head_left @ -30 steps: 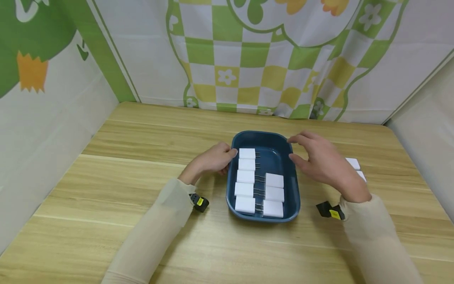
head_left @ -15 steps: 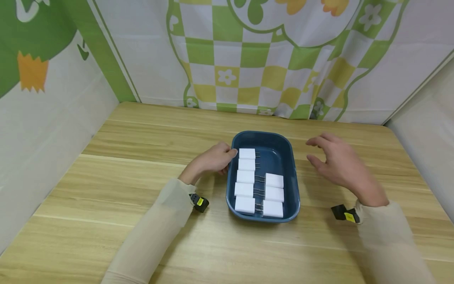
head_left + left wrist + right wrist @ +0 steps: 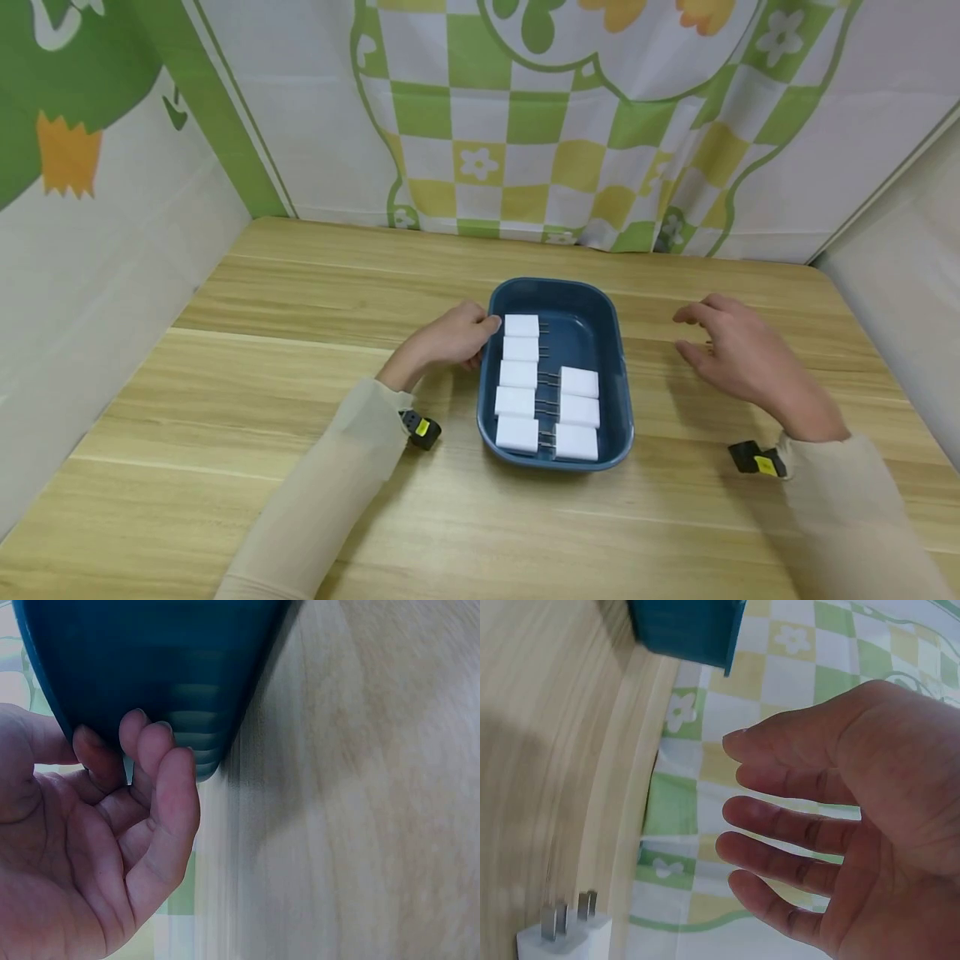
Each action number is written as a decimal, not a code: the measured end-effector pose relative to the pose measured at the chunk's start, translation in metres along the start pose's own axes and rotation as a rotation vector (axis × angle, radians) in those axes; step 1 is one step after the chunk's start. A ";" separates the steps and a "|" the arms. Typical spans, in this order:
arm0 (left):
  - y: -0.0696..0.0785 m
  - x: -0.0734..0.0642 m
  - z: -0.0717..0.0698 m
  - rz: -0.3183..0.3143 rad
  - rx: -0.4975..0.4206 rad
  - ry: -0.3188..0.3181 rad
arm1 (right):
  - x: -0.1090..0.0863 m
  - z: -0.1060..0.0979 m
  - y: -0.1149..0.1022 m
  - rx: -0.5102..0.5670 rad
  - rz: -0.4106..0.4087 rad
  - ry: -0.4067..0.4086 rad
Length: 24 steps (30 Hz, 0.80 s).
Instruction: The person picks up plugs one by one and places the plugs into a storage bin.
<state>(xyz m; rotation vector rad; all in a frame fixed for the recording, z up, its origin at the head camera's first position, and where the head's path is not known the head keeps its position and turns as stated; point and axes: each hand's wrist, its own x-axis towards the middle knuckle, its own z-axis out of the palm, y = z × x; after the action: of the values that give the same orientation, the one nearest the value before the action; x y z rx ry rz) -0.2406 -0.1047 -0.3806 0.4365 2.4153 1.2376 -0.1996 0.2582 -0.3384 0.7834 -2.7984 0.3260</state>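
Observation:
A dark blue plastic tray (image 3: 581, 337) stands on the table, holding white plug chargers in two columns. The longer left column (image 3: 518, 373) has its prongs toward the shorter right column (image 3: 579, 411). My left hand (image 3: 453, 335) grips the tray's left side, thumb over the rim; in the left wrist view its fingers (image 3: 176, 780) curl against the outer wall. Right of the tray and apart from it, my right hand (image 3: 746, 354) hovers with nothing in it, fingers loosely bent. Two more white chargers (image 3: 577, 941) stand prongs-up in the right wrist view; the head view hides them.
The wooden table (image 3: 247, 350) runs back to a green-and-yellow checked curtain (image 3: 525, 158). Pale fabric walls close off the left and right sides. A small black camera (image 3: 422, 429) is worn on each wrist.
My right hand has moved rightward from the tray's right rim, over the loose chargers' side of the table. The left hand and the tray have stayed put.

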 end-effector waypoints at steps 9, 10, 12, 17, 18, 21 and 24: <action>-0.001 0.000 0.000 0.012 0.004 -0.003 | -0.010 -0.001 0.015 -0.013 0.037 -0.058; -0.002 0.000 0.000 0.013 0.004 -0.004 | -0.011 -0.001 0.017 -0.011 0.043 -0.069; -0.002 0.001 0.001 0.014 0.006 -0.003 | -0.013 -0.002 0.021 -0.011 0.056 -0.091; -0.001 0.001 0.000 0.014 0.008 -0.001 | -0.017 -0.001 0.030 -0.022 0.087 -0.140; -0.001 0.001 0.001 0.014 0.007 -0.001 | -0.018 -0.001 0.032 -0.024 0.090 -0.142; -0.001 0.002 0.001 0.014 0.005 -0.001 | -0.021 0.000 0.035 -0.025 0.102 -0.152; -0.001 0.001 0.001 0.013 0.002 -0.001 | -0.023 0.000 0.038 -0.019 0.118 -0.169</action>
<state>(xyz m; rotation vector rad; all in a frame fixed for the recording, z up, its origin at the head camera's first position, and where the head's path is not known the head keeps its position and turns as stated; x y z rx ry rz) -0.2415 -0.1046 -0.3822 0.4547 2.4172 1.2400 -0.2000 0.3008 -0.3501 0.6717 -3.0088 0.2639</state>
